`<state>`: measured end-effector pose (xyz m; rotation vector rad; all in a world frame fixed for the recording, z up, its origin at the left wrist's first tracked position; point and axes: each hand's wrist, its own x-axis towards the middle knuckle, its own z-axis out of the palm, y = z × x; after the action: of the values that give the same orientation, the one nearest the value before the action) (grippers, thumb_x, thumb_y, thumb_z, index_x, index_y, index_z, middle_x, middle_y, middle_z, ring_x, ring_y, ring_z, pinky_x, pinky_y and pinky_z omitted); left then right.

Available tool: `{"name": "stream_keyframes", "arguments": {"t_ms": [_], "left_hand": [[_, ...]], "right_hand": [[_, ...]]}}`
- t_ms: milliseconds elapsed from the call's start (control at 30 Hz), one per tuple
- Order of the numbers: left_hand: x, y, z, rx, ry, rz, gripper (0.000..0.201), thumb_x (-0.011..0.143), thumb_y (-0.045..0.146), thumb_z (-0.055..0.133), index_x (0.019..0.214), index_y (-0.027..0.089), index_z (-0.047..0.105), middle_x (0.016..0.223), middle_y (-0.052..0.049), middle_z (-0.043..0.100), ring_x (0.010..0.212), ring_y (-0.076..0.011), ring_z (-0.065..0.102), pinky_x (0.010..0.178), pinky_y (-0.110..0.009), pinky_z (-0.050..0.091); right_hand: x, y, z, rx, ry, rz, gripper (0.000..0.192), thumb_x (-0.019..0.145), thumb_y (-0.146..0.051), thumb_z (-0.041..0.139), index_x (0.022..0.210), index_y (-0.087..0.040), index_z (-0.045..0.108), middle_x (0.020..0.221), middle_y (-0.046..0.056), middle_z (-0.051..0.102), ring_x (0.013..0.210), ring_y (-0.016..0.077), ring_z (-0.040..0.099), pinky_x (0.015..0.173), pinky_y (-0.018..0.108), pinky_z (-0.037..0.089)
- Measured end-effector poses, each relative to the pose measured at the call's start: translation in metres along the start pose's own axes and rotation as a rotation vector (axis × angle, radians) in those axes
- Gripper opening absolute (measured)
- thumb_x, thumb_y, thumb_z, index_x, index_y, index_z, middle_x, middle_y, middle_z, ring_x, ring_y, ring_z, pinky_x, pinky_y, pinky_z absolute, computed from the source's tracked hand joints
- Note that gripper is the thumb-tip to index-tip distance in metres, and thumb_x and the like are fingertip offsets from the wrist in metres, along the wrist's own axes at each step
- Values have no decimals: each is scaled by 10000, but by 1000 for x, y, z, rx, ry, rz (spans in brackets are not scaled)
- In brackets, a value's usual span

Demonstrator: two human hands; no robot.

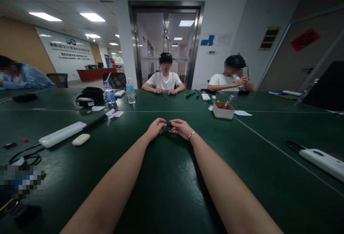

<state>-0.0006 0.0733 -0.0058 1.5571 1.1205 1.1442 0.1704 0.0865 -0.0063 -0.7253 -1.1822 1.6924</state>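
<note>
A small black object (169, 124) with a shiny, silvery left end is held over the green table (166, 169); it is too small to name more exactly. My right hand (182, 128), with a silver bracelet at the wrist, has its fingers closed on the black part. On the other side, my left hand (156, 128) is closed in a pinch at the shiny end. The fingers hide much of the object. Both forearms reach forward, side by side, from the near edge.
To the left lie a long white power strip (63, 134) and a white rounded case (81, 139). Water bottles (130, 91) stand farther back. A cardboard box (223, 110) sits ahead right; a white device (322, 160) lies right. Other people (165, 80) sit across the table.
</note>
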Motion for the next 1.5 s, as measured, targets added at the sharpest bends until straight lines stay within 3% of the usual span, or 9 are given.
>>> {"name": "stream_keyframes", "arguments": {"t_ms": [1500], "left_hand": [[-2, 1, 1, 31, 8, 10, 232, 775, 289, 470, 944, 148, 544, 628, 13, 503, 484, -71, 425, 418, -166, 325]], "right_hand": [[-2, -2, 2, 11, -4, 12, 110, 747, -91, 629, 844, -120, 586, 666, 23, 623, 470, 79, 566, 661, 329, 559]]}}
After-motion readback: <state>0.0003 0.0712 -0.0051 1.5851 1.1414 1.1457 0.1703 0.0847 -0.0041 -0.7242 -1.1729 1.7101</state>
